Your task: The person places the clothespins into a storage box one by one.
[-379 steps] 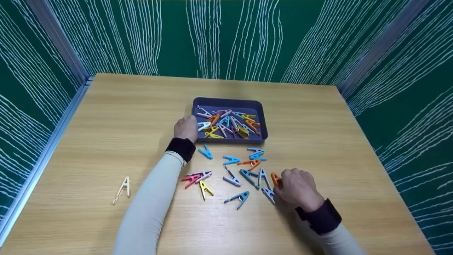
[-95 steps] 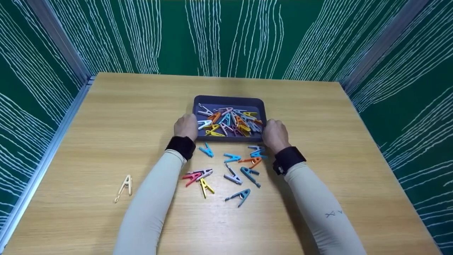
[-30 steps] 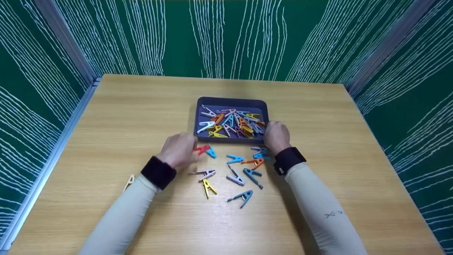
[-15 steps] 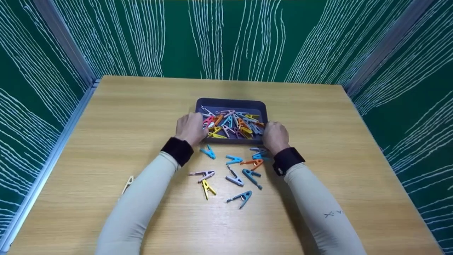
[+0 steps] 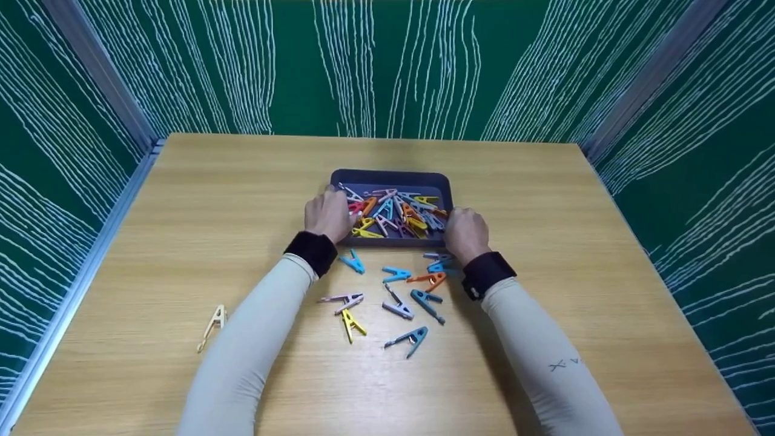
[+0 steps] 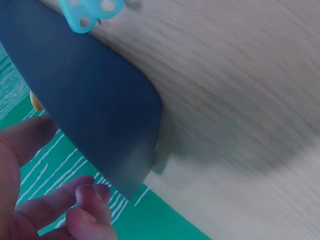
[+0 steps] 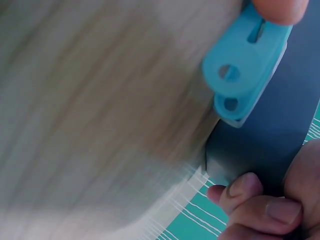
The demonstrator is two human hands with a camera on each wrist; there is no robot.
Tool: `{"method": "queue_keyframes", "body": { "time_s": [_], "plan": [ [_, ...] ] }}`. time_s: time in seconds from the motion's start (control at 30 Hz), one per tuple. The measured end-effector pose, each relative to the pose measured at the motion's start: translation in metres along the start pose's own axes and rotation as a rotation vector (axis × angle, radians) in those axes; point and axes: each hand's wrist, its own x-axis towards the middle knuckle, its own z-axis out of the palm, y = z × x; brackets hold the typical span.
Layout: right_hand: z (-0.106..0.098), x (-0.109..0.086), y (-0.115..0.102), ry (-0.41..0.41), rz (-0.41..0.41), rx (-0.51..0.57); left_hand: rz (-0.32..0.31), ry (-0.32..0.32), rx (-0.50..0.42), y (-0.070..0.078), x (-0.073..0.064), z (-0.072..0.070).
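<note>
A dark tray [image 5: 393, 242] full of mixed-colour clothespins [image 5: 387, 209] sits on the table in the head view. My left hand [image 5: 327, 215] is over its left wall, beside a red clothespin [image 5: 355, 208] inside. In the left wrist view the fingers [image 6: 47, 205] are apart, loosely bent, with nothing seen between them. My right hand [image 5: 467, 235] grips the tray's right wall; the right wrist view shows fingers [image 7: 260, 212] curled at its corner. Near the tray's front lie a blue clothespin [image 5: 353, 261], another blue clothespin [image 5: 396, 274] and an orange clothespin [image 5: 431, 280].
Nearer me lie a lilac clothespin [image 5: 345, 301], a yellow clothespin [image 5: 351, 326] and several blue-grey clothespins [image 5: 415, 338]. A cream clothespin [image 5: 213, 327] lies alone at the left. Green panels [image 5: 387, 66] with white lines stand behind the wooden table [image 5: 242, 169].
The left hand has carried the red clothespin from the table into the tray and let it go. Earlier, clothespins near the right hand left the table; that hand then stayed at the tray.
</note>
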Motion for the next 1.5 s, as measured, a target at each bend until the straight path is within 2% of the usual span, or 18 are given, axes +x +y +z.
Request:
{"method": "queue_keyframes", "body": {
  "time_s": [0.33,0.5,0.83,0.97,1.2,1.4,1.5],
  "plan": [
    [0.000,-0.003,0.000,0.028,-0.024,0.006,0.007,0.037,0.007,-0.008,-0.013,-0.004],
    [-0.001,-0.003,0.001,0.043,-0.046,-0.007,0.026,0.008,0.020,-0.016,-0.028,-0.013],
    [-0.001,0.000,-0.002,0.003,-0.024,-0.020,-0.020,-0.185,0.076,-0.047,-0.065,-0.044],
    [0.000,0.000,-0.001,-0.016,-0.012,-0.020,-0.009,-0.255,0.113,-0.063,-0.082,-0.059],
    [0.000,0.000,0.000,-0.018,-0.003,-0.002,0.029,-0.437,0.200,-0.091,-0.112,-0.085],
    [0.001,0.000,0.001,0.052,-0.041,0.038,-0.003,-0.486,0.348,-0.112,-0.136,-0.104],
    [0.002,0.000,0.000,0.042,-0.041,0.035,-0.046,-0.535,0.364,-0.120,-0.147,-0.110]
  ]
}}
